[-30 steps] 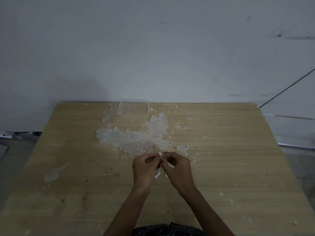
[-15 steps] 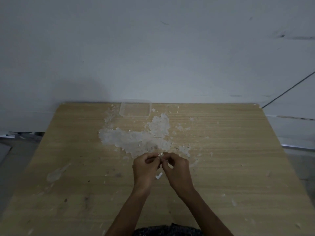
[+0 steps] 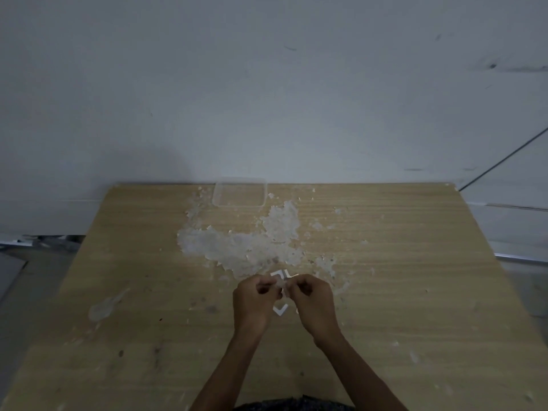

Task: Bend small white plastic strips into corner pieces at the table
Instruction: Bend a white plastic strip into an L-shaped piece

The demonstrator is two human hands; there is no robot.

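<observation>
Table (image 3: 415,292) of pale wood fills the lower view, pushed against a wall (image 3: 267,84). White heap of plastic strips (image 3: 246,247) spreads across its middle; clear tub (image 3: 239,193) sits at the far edge beyond it. My left hand (image 3: 255,298) and right hand (image 3: 311,298) meet just this side of the heap, fingertips pinched shut on one white strip (image 3: 280,275), which shows bent into a corner above my knuckles. One finished corner piece (image 3: 280,310) lies on the wood between my wrists.

Risks, as I judge them: strip is small and my pinch covers most of it, so too sharp a fold could snap it at the crease. A loose pinch could let it spring off into the heap and get lost.
</observation>
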